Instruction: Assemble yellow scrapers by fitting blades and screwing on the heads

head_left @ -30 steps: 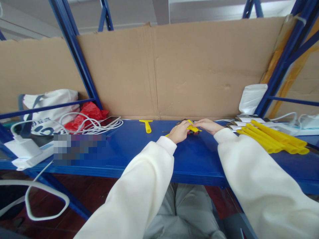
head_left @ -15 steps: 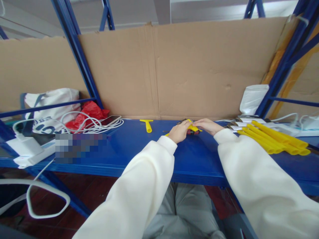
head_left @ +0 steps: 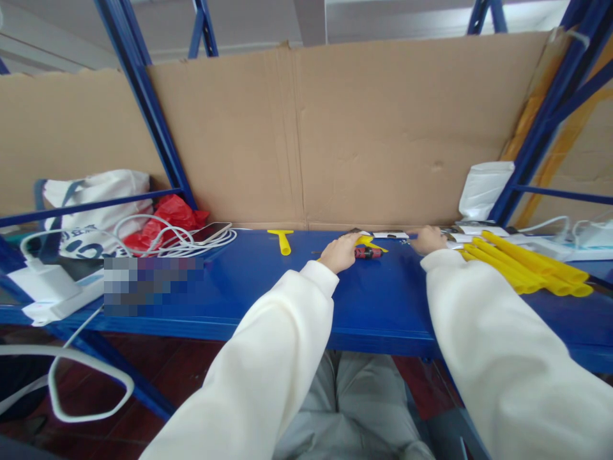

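Observation:
My left hand (head_left: 340, 252) rests on the blue shelf (head_left: 268, 291) and grips a small yellow plastic piece (head_left: 368, 241). A red and black screwdriver (head_left: 368, 253) lies right beside that hand. My right hand (head_left: 428, 239) sits further right, near small flat white and dark parts (head_left: 460, 237) at the back of the shelf; its fingers are curled, and whether it holds anything cannot be made out. A second yellow T-shaped piece (head_left: 281, 239) lies alone to the left of my left hand.
Several long yellow tubes (head_left: 531, 268) lie at the right. White cables (head_left: 182, 239), a red bag (head_left: 167, 220), a white tote (head_left: 93, 211) and a white adapter (head_left: 45, 284) crowd the left. A cardboard wall (head_left: 364, 134) backs the shelf. Blue rack posts (head_left: 143, 102) stand beside it.
My right hand has let go of the yellow piece and moved right towards the small parts. My left hand stays put with the yellow piece; the screwdriver is now uncovered.

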The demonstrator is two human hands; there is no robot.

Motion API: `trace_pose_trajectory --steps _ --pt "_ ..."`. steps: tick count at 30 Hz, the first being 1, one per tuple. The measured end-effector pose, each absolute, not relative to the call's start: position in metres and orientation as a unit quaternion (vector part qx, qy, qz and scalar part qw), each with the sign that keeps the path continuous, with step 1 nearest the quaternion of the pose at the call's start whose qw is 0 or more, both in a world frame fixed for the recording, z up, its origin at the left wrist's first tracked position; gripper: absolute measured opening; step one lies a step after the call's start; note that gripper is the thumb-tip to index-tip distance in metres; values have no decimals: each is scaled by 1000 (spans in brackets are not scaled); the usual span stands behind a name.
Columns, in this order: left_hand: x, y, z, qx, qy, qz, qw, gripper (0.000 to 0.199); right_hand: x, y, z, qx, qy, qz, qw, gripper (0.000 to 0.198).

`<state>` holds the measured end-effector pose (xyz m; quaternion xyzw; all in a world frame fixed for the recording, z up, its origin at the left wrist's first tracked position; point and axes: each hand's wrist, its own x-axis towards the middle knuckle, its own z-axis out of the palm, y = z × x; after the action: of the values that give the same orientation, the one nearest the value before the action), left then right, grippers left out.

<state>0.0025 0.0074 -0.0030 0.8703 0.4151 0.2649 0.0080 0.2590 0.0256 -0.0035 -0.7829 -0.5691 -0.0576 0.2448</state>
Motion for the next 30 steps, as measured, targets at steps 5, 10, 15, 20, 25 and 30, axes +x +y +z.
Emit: trace_pose_trajectory --steps 5,10,15,20,25,30 --pt "4 5 0 871 425 245 21 54 269 25 -13 -824 -543 -60 151 31" --pt "4 5 0 873 423 241 26 53 266 26 -16 -825 -546 -42 139 38" --pt "4 6 -1 873 422 243 38 55 266 28 -18 -801 -574 -65 158 36" --pt "4 6 -1 866 416 271 62 54 264 28 -15 -781 -603 -91 134 31" --pt "5 10 -2 851 396 327 110 50 260 29 -14 -775 -617 -97 101 28" --pt "12 18 1 805 354 424 219 38 263 33 -18 -778 -613 -90 106 23"
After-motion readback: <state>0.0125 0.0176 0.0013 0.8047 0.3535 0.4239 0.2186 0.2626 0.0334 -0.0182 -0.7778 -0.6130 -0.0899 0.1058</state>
